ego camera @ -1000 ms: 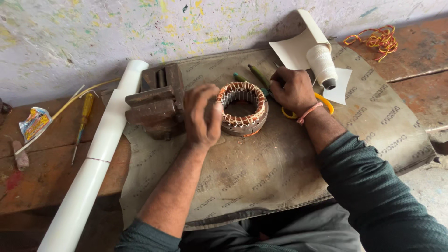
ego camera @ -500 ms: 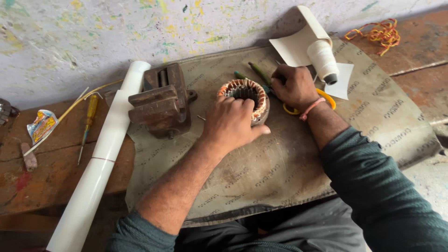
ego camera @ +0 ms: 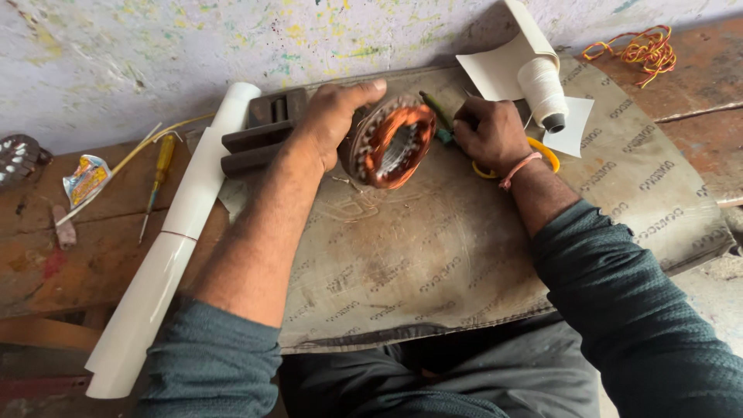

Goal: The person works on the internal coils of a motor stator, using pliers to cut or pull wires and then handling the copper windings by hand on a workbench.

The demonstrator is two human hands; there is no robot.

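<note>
Motor coil (ego camera: 391,143) tipped on its edge at the upper middle of the frame, held on a printed mat (ego camera: 433,263).

The left hand (ego camera: 333,116) wraps around the coil's back rim, gripping it. The right hand (ego camera: 491,135) is closed over green-handled tools (ego camera: 435,112) just beside the coil, with yellow scissors (ego camera: 542,155) under its wrist. A thread spool (ego camera: 542,93) lies upper right, a metal vise (ego camera: 259,131) behind the left hand, and a white tube (ego camera: 174,232) far left.

A white rolled sheet (ego camera: 174,232), a yellow-handled screwdriver (ego camera: 157,174) and a tangle of orange wire (ego camera: 636,48) lie on the bench (ego camera: 85,255).
</note>
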